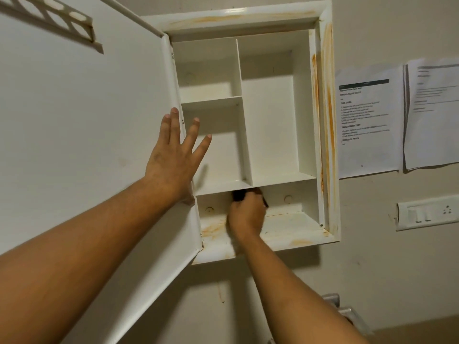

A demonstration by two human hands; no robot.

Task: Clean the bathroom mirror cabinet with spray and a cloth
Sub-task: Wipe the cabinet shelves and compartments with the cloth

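The white wall cabinet (pixel 325 120) hangs open, its shelves bare and its frame streaked with rust-orange stains. Its door (pixel 82 135) swings out to the left. My left hand (pixel 173 157) lies flat with fingers spread against the door's inner face near the hinge edge. My right hand (pixel 246 214) is inside the bottom compartment, fingers closed around a dark cloth (pixel 239 194) pressed against the back wall just under the shelf. Most of the cloth is hidden by the hand. No spray bottle is in view.
Two printed paper sheets (pixel 367 120) are stuck on the wall right of the cabinet. A switch and socket plate (pixel 427 214) sits below them. A metal fitting (pixel 347 314) shows at the lower right.
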